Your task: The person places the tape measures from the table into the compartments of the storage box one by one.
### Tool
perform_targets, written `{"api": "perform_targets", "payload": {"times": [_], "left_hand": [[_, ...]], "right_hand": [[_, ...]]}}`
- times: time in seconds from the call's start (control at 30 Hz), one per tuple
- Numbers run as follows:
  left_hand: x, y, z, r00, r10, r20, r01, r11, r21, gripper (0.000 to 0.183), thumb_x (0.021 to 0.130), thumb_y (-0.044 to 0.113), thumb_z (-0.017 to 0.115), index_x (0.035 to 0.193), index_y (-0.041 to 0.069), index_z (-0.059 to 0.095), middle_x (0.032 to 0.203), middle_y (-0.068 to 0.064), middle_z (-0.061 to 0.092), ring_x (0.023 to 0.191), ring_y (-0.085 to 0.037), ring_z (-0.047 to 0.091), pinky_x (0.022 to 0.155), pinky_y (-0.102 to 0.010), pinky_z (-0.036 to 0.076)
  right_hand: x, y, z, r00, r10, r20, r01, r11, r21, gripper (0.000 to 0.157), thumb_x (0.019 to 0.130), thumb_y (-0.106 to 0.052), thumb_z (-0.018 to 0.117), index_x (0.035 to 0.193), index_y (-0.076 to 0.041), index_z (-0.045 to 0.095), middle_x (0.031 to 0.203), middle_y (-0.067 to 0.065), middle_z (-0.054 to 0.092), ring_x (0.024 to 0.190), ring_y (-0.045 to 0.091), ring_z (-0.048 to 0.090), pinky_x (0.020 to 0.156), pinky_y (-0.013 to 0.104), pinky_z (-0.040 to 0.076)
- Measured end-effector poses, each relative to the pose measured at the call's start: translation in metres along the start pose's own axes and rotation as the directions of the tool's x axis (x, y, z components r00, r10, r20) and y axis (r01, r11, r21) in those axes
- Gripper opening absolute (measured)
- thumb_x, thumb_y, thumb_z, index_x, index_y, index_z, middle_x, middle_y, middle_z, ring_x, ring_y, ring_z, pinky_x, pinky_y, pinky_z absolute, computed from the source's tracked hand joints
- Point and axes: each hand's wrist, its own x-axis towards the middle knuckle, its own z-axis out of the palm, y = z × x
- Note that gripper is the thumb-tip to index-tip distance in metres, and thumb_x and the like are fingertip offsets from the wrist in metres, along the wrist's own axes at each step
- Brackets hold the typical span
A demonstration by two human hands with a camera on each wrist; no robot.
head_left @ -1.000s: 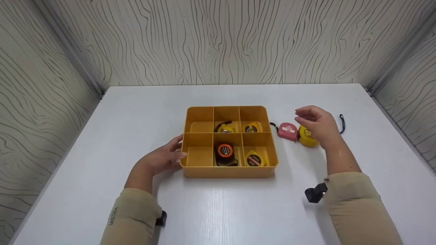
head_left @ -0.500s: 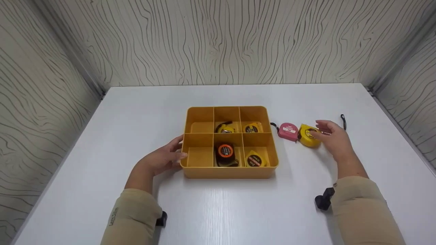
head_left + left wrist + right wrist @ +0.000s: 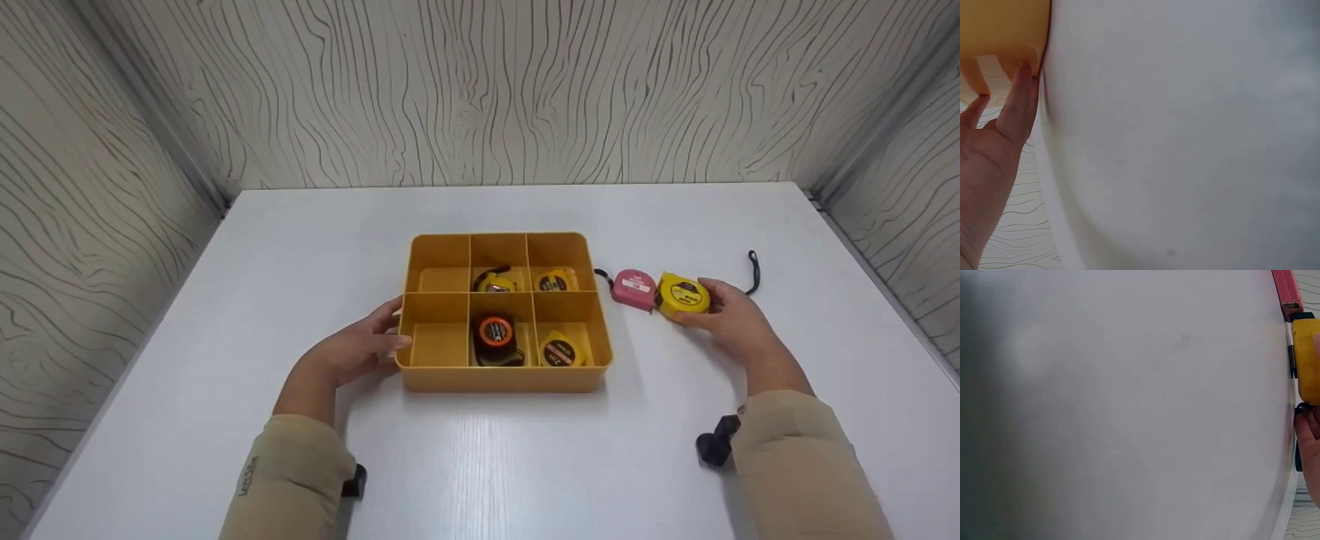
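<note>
Here my right hand [image 3: 739, 321] grips the yellow tape measure [image 3: 684, 295] on the desk [image 3: 480, 465], right of the divided box [image 3: 502, 380]; whether it touches the pink tape measure [image 3: 634, 289] beside it, I can't quite tell. My left hand [image 3: 352, 350], fingers extended, touches the box's left side.

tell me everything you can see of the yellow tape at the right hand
The yellow tape has a smooth, rounded case, plastic by its look, with a round label on its upward face, too small to read. Black parts show at the end toward the pink tape and on its underside. It lies label up, seemingly resting on the table, right of the box. The right hand grips its other end between thumb and fingers. Whether it touches the pink tape is unclear.
</note>
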Motion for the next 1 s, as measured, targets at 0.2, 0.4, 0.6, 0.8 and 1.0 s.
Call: {"api": "perform_targets", "payload": {"times": [0.2, 0.4, 0.6, 0.8, 1.0], "left_hand": [[-0.0011, 0.0007, -0.0004, 1.0, 0.01, 0.019, -0.01, 1.0, -0.003, 0.078, 0.077, 0.02, 0.073, 0.138, 0.041, 0.03, 0.144, 0.004, 0.029, 0.121, -0.021, 0.046, 0.095, -0.039, 0.044], [-0.0009, 0.0004, -0.0007, 0.998, 0.039, 0.055, -0.037, 0.999, -0.039, 0.078, 0.079, 0.016, 0.07, 0.141, 0.037, 0.028, 0.145, 0.001, 0.028, 0.12, -0.022, 0.047, 0.096, -0.039, 0.042], [0.0013, -0.0014, -0.0012, 0.999, 0.025, 0.031, -0.024, 1.0, -0.02, 0.078, 0.078, 0.018, 0.071, 0.14, 0.039, 0.029, 0.145, 0.001, 0.027, 0.121, -0.022, 0.046, 0.095, -0.039, 0.043], [0.0014, -0.0003, -0.0012, 1.0, -0.004, -0.002, 0.004, 1.0, 0.009, 0.079, 0.076, 0.021, 0.074, 0.138, 0.043, 0.031, 0.144, 0.004, 0.029, 0.122, -0.019, 0.045, 0.094, -0.038, 0.044], [0.0013, -0.0002, -0.0012, 1.0, -0.012, -0.021, 0.013, 1.0, 0.028, 0.078, 0.075, 0.023, 0.075, 0.136, 0.045, 0.032, 0.144, 0.005, 0.03, 0.12, -0.018, 0.047, 0.093, -0.037, 0.045]], "right_hand": [[-0.0002, -0.003, 0.0033, 1.0, -0.023, 0.001, 0.023, 0.998, -0.051, 0.102, 0.073, -0.049, 0.07, 0.146, -0.006, 0.013, 0.146, 0.023, 0.021, 0.129, 0.041, 0.024, 0.106, 0.056, 0.02], [0.0, -0.0025, 0.0057, 0.999, -0.035, -0.038, 0.033, 0.998, -0.057, 0.097, 0.071, -0.049, 0.072, 0.142, -0.003, 0.024, 0.141, 0.023, 0.031, 0.125, 0.04, 0.031, 0.105, 0.054, 0.024], [0.0008, 0.0004, 0.006, 0.998, -0.018, -0.059, 0.016, 0.999, -0.029, 0.1, 0.067, -0.051, 0.073, 0.141, -0.004, 0.026, 0.141, 0.022, 0.032, 0.125, 0.039, 0.031, 0.105, 0.053, 0.026], [0.0006, -0.0016, 0.005, 0.998, -0.002, -0.059, 0.0, 1.0, -0.03, 0.102, 0.066, -0.052, 0.074, 0.142, -0.004, 0.025, 0.141, 0.022, 0.031, 0.125, 0.039, 0.031, 0.105, 0.053, 0.026], [-0.0017, -0.0079, 0.003, 0.998, 0.001, -0.058, -0.004, 0.999, -0.042, 0.106, 0.065, -0.055, 0.073, 0.142, -0.003, 0.023, 0.14, 0.023, 0.031, 0.123, 0.039, 0.032, 0.104, 0.054, 0.027]]}}
